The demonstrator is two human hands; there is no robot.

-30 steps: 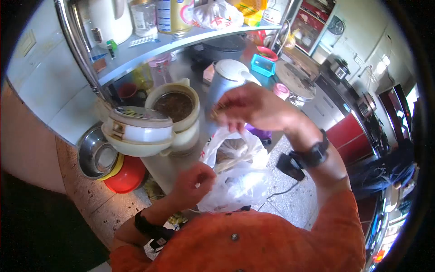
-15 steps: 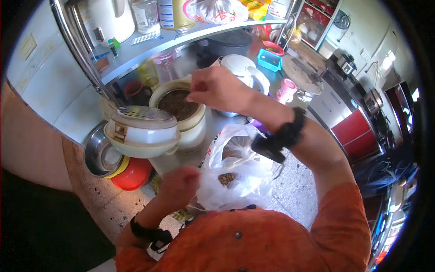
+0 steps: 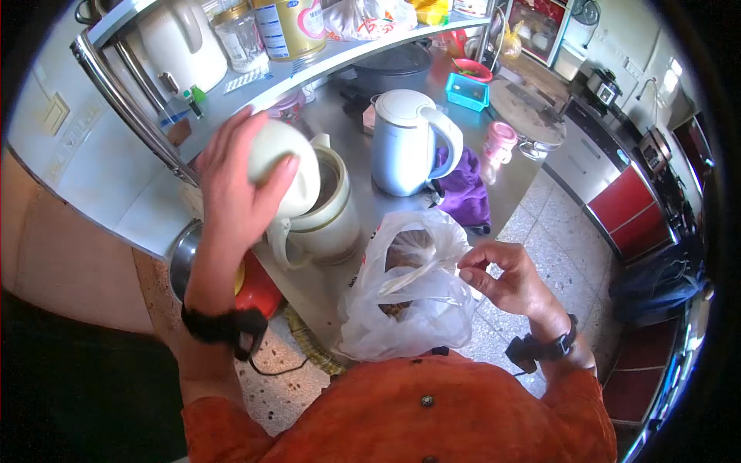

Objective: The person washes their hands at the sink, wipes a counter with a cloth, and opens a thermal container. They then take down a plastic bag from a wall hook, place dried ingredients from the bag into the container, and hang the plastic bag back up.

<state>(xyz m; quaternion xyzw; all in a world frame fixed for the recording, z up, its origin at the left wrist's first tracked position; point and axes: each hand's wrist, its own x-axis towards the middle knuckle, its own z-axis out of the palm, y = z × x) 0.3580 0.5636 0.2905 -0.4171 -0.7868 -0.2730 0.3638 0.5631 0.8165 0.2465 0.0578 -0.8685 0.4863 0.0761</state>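
Note:
My left hand (image 3: 235,181) grips a rounded white lid (image 3: 289,170), tilted at the left side of the cream pot (image 3: 332,228). The lid covers part of the pot's mouth; dark contents show beside it. White plastic bags (image 3: 417,324) lie in front of me, with brown pieces visible inside. My right hand (image 3: 502,282) is at the right edge of the bags, thumb and forefinger pinched together; whatever may be between the fingertips is too small to make out.
Behind the bags stand a light blue kettle (image 3: 405,147), a purple cloth (image 3: 465,189) and a pink-lidded bottle (image 3: 498,147). A metal shelf (image 3: 332,65) with jars and tins overhangs the back left. A red basin (image 3: 258,289) sits low at left.
My right hand has moved from over the pot back to the bags. My left hand has gone up to the pot and taken the lid, which now tilts over the pot's mouth.

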